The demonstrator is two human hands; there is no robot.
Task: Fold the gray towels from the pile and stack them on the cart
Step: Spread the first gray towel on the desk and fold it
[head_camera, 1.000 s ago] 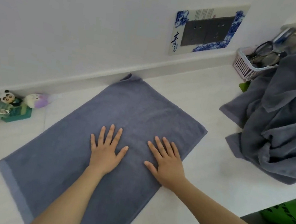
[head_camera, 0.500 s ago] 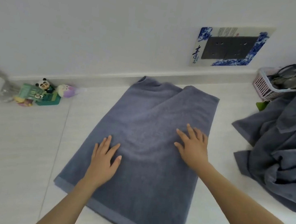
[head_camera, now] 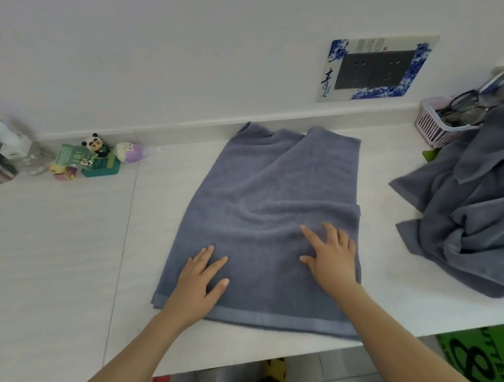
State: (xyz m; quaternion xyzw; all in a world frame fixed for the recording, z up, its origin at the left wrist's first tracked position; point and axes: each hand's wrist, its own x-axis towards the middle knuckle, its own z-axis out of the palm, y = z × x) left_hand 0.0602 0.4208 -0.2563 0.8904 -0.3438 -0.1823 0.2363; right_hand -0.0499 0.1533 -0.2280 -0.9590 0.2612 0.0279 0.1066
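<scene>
The gray towel [head_camera: 268,225] lies spread on the tabletop [head_camera: 43,259], its hemmed end at the near edge and its far end against the wall. Both hands press it flat with straight fingers, gripping nothing: left hand [head_camera: 200,283] near the hem, right hand [head_camera: 331,259] at the towel's right side. Step in hand, as judged: smoothing before a fold. Wrinkles remain toward the far end. The next move calls for grasping one end and folding it over. The pile [head_camera: 481,214] waits at the right end of the tabletop; no cart is visible.

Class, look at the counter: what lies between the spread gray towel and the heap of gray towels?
Head view: only bare white counter separates the spread towel from the pile.
</scene>
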